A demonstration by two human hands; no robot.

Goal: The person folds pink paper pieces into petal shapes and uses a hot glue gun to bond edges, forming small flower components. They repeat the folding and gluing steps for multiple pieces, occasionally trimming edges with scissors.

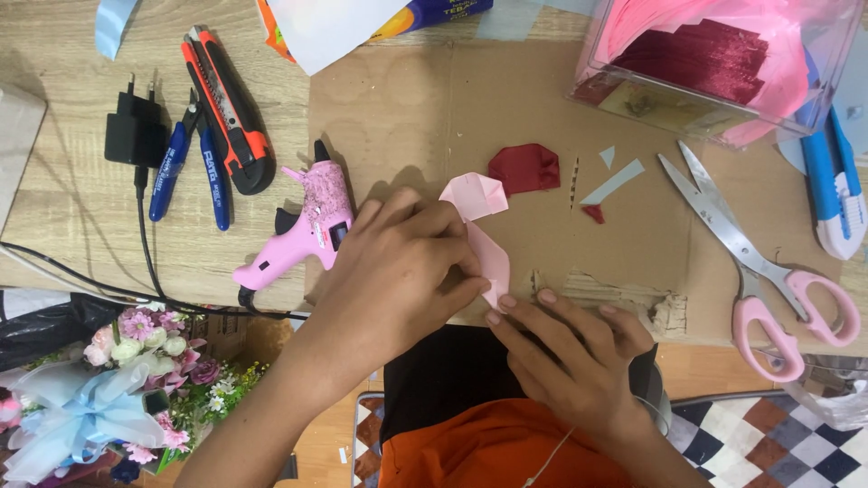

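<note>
Head view, looking straight down at a cardboard mat (pixel 542 108) laid over a wooden table (pixel 63 208). The left hand (pixel 398 271) lies over a folded pink paper (pixel 484 226) near the mat's near edge, its fingers curled and pressed down on the lower part of the paper. The right hand (pixel 570 348) comes in from the near side, fingertips together, pinching the paper's near tip just where it meets the left hand's fingers. The paper's far end, already folded into a small boxy flap, sticks out beyond the left hand.

As for progress — the paper shows several creases and a shaped top, so some folding looks done, while the lower end is under the fingers and seems unfinished. Just beyond it lies a dark red piece (pixel 524 169), folded in a similar way and set aside, with small scraps (pixel 613 181) of pale blue and red to its right.

Left of the hands, touching the mat's edge, rests a pink glue gun (pixel 303 226); whether glue has been used on the paper I cannot tell. Farther left are a cutter (pixel 226 108), blue pliers (pixel 190 167) and a black plug (pixel 134 131). To the right lie pink-handled scissors (pixel 759 271), and at the far right a clear box (pixel 714 63) of pink and red sheets. A bouquet (pixel 117 389) sits at near left, below the table edge.
</note>
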